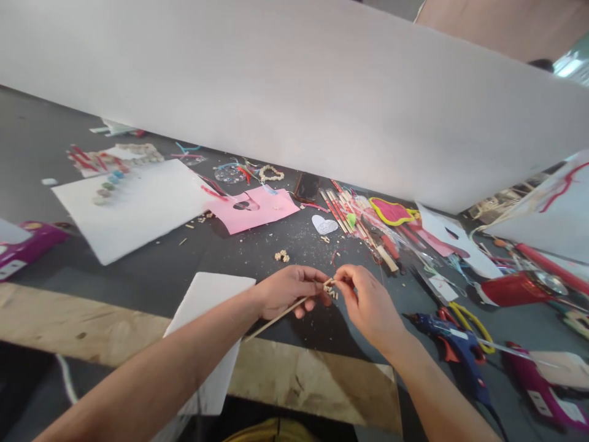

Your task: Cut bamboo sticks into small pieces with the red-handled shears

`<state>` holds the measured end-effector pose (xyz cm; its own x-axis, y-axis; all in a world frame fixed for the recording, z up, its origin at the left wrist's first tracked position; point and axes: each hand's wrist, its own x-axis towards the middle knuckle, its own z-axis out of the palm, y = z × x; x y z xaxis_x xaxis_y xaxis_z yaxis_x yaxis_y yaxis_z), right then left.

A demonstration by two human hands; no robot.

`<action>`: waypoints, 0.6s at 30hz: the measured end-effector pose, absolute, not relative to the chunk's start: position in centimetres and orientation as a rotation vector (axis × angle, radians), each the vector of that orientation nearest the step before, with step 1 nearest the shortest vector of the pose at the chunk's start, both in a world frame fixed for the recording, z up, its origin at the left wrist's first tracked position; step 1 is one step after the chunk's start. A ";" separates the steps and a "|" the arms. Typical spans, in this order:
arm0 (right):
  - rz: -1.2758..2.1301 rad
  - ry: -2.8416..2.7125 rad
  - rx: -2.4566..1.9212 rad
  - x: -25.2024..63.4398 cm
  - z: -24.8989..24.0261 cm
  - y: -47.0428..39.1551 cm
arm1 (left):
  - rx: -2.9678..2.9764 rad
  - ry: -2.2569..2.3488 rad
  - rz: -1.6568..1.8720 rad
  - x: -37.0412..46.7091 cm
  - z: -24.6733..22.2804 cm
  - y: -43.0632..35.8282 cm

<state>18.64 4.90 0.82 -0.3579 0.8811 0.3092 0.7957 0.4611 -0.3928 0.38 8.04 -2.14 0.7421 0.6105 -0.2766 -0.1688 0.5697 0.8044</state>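
My left hand [294,290] is closed around a thin wooden stick [276,319], which slants down to the left past my wrist. At the stick's upper end, my right hand [365,301] pinches its tip between thumb and forefinger. Short light wooden bits [332,293] show between the two hands, close to my left fingertips. A small cluster of similar bits [282,256] lies on the dark table just beyond my left hand. Under my left forearm is a white board [207,301] that overhangs the table's front edge.
A blue glue gun [455,337] and yellow-handled scissors [472,325] lie to the right, near a red cylinder [518,288]. Pink paper [253,212], a heart cutout [324,224] and striped sticks [338,212] lie farther back. A white sheet [133,209] is at left, before a white partition [276,92].
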 end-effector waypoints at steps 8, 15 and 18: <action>0.361 -2.295 -1.363 18.1 1.0 4.7 | 0.920 0.662 0.466 1.1 -2.8 7.8; 0.517 -2.060 -1.512 19.8 1.8 4.6 | 0.847 0.689 0.483 1.0 -2.6 7.8; 0.645 -1.909 -1.583 20.2 1.7 4.4 | 0.818 0.696 0.504 1.1 -2.3 7.7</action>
